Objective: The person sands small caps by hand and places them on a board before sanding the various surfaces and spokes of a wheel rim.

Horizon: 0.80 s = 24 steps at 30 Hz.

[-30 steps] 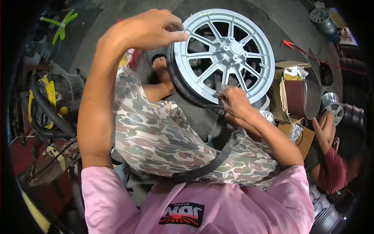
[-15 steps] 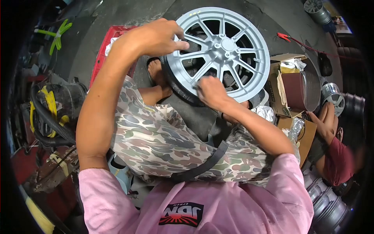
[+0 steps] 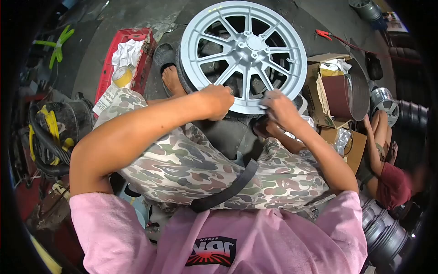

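Note:
A light grey alloy wheel [image 3: 250, 69] with several thin spokes lies face up in front of me, on top of a black tire [image 3: 181, 73]. My left hand [image 3: 216, 101] is closed at the wheel's near-left rim, fingers curled inward. Along the near-right rim, my right hand [image 3: 279, 108] is bent down with its fingers pressed together, a small pale edge showing by the fingertips. What either hand pinches, I cannot make out. Both hands overlap the rim in this view.
Left of the wheel stands a red crate [image 3: 148, 68] with white cloth [image 3: 127, 54] and a tape roll [image 3: 122, 76]. At right are a cardboard box [image 3: 315, 93] and a brown sandpaper roll [image 3: 335, 97]. Another person [image 3: 393, 188] sits near stacked rims [image 3: 388, 233].
My left hand has come down from above the wheel's left side to its near rim. The right hand has shifted right along the rim. The red crate shows more fully.

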Tool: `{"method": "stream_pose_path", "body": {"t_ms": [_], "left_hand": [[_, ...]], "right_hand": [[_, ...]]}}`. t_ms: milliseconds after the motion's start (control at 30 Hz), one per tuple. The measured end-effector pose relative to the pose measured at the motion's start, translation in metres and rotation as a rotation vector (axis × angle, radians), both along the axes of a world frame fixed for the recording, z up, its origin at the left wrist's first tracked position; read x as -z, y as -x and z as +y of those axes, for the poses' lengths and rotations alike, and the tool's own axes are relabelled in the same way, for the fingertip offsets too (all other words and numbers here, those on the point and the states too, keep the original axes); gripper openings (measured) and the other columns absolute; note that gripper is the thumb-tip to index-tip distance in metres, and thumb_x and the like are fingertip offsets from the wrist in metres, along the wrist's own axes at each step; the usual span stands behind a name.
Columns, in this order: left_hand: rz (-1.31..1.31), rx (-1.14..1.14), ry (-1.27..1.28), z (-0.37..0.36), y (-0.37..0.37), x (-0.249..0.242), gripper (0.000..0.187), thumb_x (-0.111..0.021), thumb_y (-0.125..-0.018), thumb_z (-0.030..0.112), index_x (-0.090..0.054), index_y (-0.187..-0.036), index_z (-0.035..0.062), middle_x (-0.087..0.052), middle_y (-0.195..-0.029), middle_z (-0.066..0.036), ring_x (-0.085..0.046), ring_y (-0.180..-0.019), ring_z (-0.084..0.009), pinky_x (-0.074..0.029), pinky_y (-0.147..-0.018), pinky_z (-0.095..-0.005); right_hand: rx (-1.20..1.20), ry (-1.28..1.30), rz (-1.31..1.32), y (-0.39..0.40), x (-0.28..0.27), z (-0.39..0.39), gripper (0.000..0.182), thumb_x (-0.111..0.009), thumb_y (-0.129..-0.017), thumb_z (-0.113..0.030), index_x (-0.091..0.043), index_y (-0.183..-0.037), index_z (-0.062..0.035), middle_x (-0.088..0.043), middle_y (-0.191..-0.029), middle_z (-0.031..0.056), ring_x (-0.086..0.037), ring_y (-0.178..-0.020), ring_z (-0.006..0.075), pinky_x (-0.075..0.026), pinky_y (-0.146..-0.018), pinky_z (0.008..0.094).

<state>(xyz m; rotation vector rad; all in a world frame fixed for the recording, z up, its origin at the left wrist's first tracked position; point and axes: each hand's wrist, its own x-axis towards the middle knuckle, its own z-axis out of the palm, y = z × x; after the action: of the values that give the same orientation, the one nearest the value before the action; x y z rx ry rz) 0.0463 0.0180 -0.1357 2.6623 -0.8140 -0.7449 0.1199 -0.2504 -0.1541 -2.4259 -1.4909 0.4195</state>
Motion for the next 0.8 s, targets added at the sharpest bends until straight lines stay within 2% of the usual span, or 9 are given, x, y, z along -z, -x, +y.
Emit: {"method": "stream_pose_path", "body": {"t_ms": [167, 200, 233, 367, 500, 567, 633, 700, 800], "left_hand": [[-0.144, 0.056, -0.154, -0.019, 0.008, 0.002, 0.022, -0.070, -0.081, 0.016, -0.075, -0.099, 0.0037, -0.066, -0.106, -0.012, -0.070, -0.091, -0.0317, -0.055, -0.078, -0.0430], [-0.127, 0.055, -0.212, -0.020, 0.007, 0.000, 0.022, -0.070, -0.082, 0.016, -0.076, -0.099, 0.0045, -0.066, -0.106, -0.012, -0.070, -0.092, -0.0299, -0.056, -0.077, -0.0426], [-0.105, 0.060, -0.266, -0.022, 0.008, -0.002, 0.021, -0.070, -0.082, 0.016, -0.076, -0.099, 0.0054, -0.066, -0.106, -0.013, -0.070, -0.092, -0.0282, -0.056, -0.076, -0.0423], [-0.075, 0.093, -0.321, -0.023, 0.003, -0.010, 0.021, -0.070, -0.082, 0.016, -0.076, -0.100, 0.0066, -0.067, -0.107, -0.012, -0.070, -0.094, -0.0262, -0.057, -0.073, -0.0400], [-0.080, 0.130, -0.301, -0.021, 0.004, -0.014, 0.020, -0.070, -0.082, 0.015, -0.076, -0.099, 0.0075, -0.070, -0.105, -0.012, -0.071, -0.096, -0.0258, -0.059, -0.073, -0.0371], [-0.084, 0.156, -0.249, -0.021, 0.003, -0.014, 0.019, -0.070, -0.082, 0.015, -0.077, -0.099, 0.0075, -0.070, -0.103, -0.012, -0.071, -0.097, -0.0254, -0.059, -0.073, -0.0364], [-0.050, 0.121, -0.206, -0.018, 0.003, -0.016, 0.019, -0.070, -0.076, 0.009, -0.074, -0.092, -0.0011, -0.066, -0.104, -0.018, -0.071, -0.090, -0.0312, -0.059, -0.073, -0.0394], [-0.062, 0.113, -0.185, -0.020, 0.002, -0.013, 0.019, -0.069, -0.076, 0.009, -0.074, -0.091, -0.0016, -0.066, -0.103, -0.019, -0.071, -0.088, -0.0320, -0.059, -0.072, -0.0398], [-0.107, 0.110, -0.113, -0.019, 0.003, -0.007, 0.017, -0.068, -0.075, 0.008, -0.073, -0.087, -0.0027, -0.067, -0.099, -0.021, -0.071, -0.084, -0.0336, -0.059, -0.070, -0.0409]], "right_hand": [[-0.054, 0.003, 0.023, -0.003, -0.019, 0.004, 0.021, -0.059, -0.079, -0.004, -0.074, -0.094, -0.0043, -0.066, -0.100, 0.0148, -0.064, -0.096, 0.0352, -0.051, -0.085, 0.0460], [-0.048, 0.059, 0.035, -0.015, -0.015, -0.012, 0.030, -0.065, -0.068, 0.000, -0.073, -0.097, -0.0026, -0.066, -0.102, 0.0158, -0.065, -0.099, 0.0343, -0.051, -0.087, 0.0461], [-0.054, 0.102, -0.105, -0.014, -0.027, -0.015, 0.020, -0.058, -0.079, -0.006, -0.074, -0.090, -0.0045, -0.067, -0.101, 0.0141, -0.065, -0.097, 0.0324, -0.052, -0.081, 0.0421], [-0.011, -0.041, -0.026, 0.019, -0.022, 0.018, 0.011, -0.064, -0.075, -0.007, -0.071, -0.082, -0.0035, -0.066, -0.100, 0.0147, -0.064, -0.095, 0.0343, -0.051, -0.085, 0.0460], [-0.027, -0.100, -0.069, 0.017, -0.027, -0.001, 0.027, -0.069, -0.068, -0.007, -0.070, -0.095, -0.0033, -0.065, -0.097, 0.0117, -0.064, -0.093, 0.0347, -0.051, -0.085, 0.0462], [0.022, 0.098, -0.149, 0.006, -0.039, -0.021, 0.029, -0.067, -0.070, -0.009, -0.070, -0.099, -0.0037, -0.065, -0.096, 0.0114, -0.064, -0.097, 0.0318, -0.051, -0.084, 0.0448], [0.004, 0.124, -0.188, 0.011, -0.033, -0.019, 0.029, -0.065, -0.072, -0.007, -0.069, -0.100, -0.0028, -0.064, -0.095, 0.0116, -0.064, -0.097, 0.0320, -0.051, -0.084, 0.0449], [0.017, -0.120, -0.147, 0.033, -0.015, 0.002, 0.031, -0.065, -0.072, -0.006, -0.070, -0.103, -0.0019, -0.065, -0.095, 0.0123, -0.064, -0.097, 0.0331, -0.051, -0.084, 0.0451], [0.015, -0.060, -0.012, 0.032, -0.031, 0.008, 0.034, -0.065, -0.072, -0.005, -0.071, -0.105, -0.0019, -0.066, -0.100, 0.0137, -0.064, -0.098, 0.0348, -0.051, -0.086, 0.0441]]}}
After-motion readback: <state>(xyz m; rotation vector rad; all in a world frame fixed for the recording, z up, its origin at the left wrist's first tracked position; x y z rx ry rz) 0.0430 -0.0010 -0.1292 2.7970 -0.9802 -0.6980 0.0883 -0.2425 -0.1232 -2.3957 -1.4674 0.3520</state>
